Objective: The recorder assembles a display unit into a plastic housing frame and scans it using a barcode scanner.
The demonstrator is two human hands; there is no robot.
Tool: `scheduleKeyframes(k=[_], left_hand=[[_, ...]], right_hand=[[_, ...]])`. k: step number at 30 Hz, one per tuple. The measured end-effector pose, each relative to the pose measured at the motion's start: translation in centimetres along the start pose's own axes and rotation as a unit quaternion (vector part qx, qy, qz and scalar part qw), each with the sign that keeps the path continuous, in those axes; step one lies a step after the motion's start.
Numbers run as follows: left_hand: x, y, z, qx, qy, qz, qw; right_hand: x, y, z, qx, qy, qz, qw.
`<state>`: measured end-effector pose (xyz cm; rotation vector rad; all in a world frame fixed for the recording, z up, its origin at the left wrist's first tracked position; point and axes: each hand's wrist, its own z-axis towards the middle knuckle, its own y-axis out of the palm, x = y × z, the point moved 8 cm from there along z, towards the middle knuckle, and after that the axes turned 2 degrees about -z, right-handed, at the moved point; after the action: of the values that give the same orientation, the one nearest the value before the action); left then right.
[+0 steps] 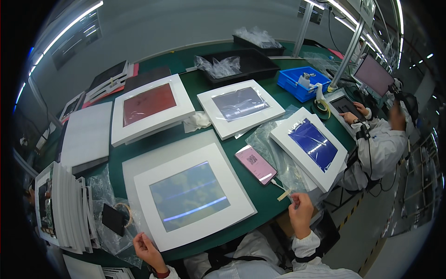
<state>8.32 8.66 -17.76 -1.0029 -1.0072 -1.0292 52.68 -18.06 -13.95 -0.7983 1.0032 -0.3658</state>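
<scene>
A white picture-frame-like panel (144, 195) with a glossy greenish screen (188, 195) lies in front of me on a white foam sheet (131, 168). My left hand (149, 253) is beside its lower left corner, fingers curled together; whatever they may hold cannot be made out. Over at the table's front edge, my right hand (301, 216) is closed in a pinch. A short yellowish strip (283, 195) is right by those fingertips, near a white charging cable (277, 185). That cable runs to a lit phone (255, 163) lying on the green table.
More white framed panels carry a red screen (148, 104), a grey screen (240, 103) and a blue screen (313, 145). Panels are stacked (69, 214) at left, beside plastic film and a black pad (113, 219). Behind are black trays (237, 67) and a blue bin (302, 83). A co-worker (383, 139) sits right.
</scene>
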Motion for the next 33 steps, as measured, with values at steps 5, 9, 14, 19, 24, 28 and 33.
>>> scheduleKeyframes(k=[5,9,14,19,24,28,33], left_hand=[[-0.1,0.1,0.0,0.001,0.013,0.007,1.000],[-0.2,0.2,-0.2,0.003,0.002,-0.002,1.000],[-1.1,-0.2,-0.2,0.027,0.011,-0.018,0.999],[-1.0,-0.1,0.0,0.005,-0.014,-0.028,0.999],[-0.8,0.0,0.0,0.006,-0.018,-0.029,0.999],[-0.6,0.2,-0.2,0.008,-0.021,-0.035,0.999],[-0.4,0.0,-0.3,0.008,-0.011,-0.025,1.000]], right_hand=[[-3.6,1.2,2.4,-0.011,-0.072,-0.032,0.997],[-5.9,5.2,5.6,-0.056,-0.145,0.025,0.988],[-6.9,7.5,6.5,-0.103,-0.176,-0.022,0.979],[-7.1,7.4,6.5,-0.117,-0.157,0.004,0.981],[-6.8,7.4,6.5,-0.120,-0.157,0.029,0.980],[-6.4,7.4,6.5,-0.123,-0.150,0.036,0.980],[-7.5,6.8,5.8,-0.096,-0.172,0.036,0.980]])
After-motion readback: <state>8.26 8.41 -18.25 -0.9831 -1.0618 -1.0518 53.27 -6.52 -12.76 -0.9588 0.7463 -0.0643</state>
